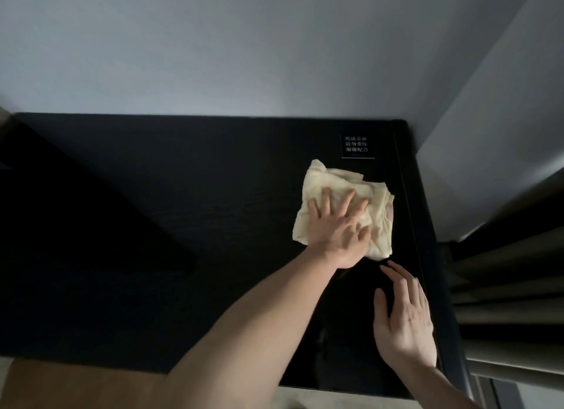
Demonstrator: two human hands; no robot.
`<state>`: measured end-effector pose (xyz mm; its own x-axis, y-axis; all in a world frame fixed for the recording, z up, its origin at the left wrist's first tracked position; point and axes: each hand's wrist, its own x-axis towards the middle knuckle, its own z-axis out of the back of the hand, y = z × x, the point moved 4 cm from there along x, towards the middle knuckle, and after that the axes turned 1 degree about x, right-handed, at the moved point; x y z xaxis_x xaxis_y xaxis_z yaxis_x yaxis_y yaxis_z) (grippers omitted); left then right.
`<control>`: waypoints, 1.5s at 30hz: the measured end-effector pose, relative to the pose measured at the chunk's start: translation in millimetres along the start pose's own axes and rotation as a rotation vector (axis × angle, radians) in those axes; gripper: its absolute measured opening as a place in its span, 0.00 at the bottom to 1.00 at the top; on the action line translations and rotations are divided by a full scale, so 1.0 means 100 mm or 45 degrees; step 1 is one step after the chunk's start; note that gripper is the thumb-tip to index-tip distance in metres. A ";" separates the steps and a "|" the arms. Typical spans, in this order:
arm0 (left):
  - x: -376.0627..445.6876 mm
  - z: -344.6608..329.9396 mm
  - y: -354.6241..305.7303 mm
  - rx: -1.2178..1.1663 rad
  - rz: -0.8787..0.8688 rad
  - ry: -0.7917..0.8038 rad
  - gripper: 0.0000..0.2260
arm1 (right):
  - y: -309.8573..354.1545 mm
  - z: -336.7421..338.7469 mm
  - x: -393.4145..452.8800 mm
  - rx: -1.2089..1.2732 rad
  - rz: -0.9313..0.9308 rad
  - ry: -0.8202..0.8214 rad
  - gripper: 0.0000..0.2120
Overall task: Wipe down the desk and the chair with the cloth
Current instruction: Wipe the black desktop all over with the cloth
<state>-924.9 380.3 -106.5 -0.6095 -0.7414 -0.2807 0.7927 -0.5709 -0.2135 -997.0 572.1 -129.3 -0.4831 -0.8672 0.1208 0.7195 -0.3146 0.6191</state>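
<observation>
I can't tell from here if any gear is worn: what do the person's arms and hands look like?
Both are bare. The left hand and its forearm show no sleeve, glove or watch as far as the picture reaches. The right hand is gloveless too, with no sleeve at the wrist. A faint line on one finger might be a ring, but it is too small to tell. No cables or markings.
</observation>
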 end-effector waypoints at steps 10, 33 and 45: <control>-0.97 0.10 0.24 -0.029 -0.080 0.049 0.33 | 0.33 0.22 0.19 0.359 -0.038 -0.077 0.19; -4.76 0.44 2.84 -0.390 0.593 0.242 0.25 | 1.61 -0.75 -0.79 -0.600 -0.204 0.735 0.51; -5.45 0.64 3.90 -0.366 0.503 0.313 0.25 | 2.57 -1.42 -1.85 -0.347 -0.486 0.434 0.29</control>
<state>-284.1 538.8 23.3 -0.2742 -0.7559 -0.5945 0.9509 -0.1210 -0.2848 -652.5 596.7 -102.8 -0.5779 -0.7340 -0.3568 0.6503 -0.6783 0.3421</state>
